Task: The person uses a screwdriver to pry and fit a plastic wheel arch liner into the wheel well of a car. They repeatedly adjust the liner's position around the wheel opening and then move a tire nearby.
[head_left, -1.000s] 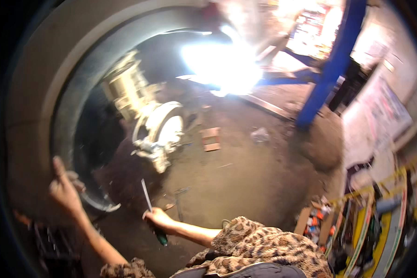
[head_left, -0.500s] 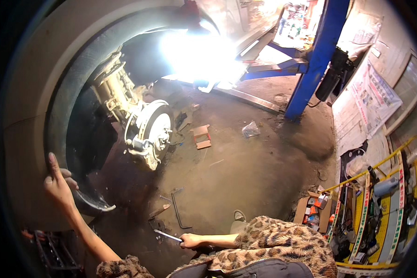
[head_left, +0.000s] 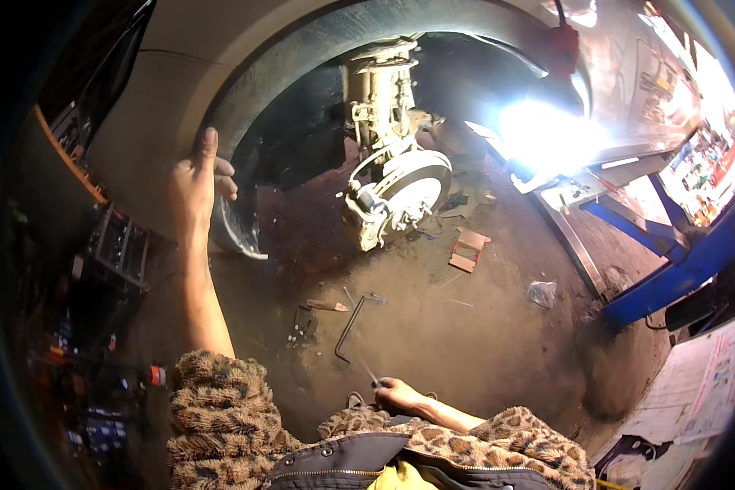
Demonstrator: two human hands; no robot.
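My left hand (head_left: 194, 184) flat, fingers spread on the smooth curved wheel-arch lip (head_left: 220, 122), my right hand (head_left: 396, 394) low by my lap, closed on a thin metal tool (head_left: 371, 376), round brake disc (head_left: 412, 186) hanging exposed, bent steel bar (head_left: 351, 325) on the gritty stained floor (head_left: 465, 343), open floor around it

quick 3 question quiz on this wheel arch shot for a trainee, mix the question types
1. True or false: the left hand rests on the edge of the wheel arch.
2. Multiple choice: the right hand is low near the floor and holds
A. a thin metal tool
B. a tyre
C. a blue bucket
3. Fill the gap: inside the arch, with no wheel fitted, the bare brake ____ shows.

Key
1. True
2. A. The thin metal tool sticks out from the fingers; its exact kind is too small to tell.
3. disc. A bent metal bar lies on the floor in front of it.
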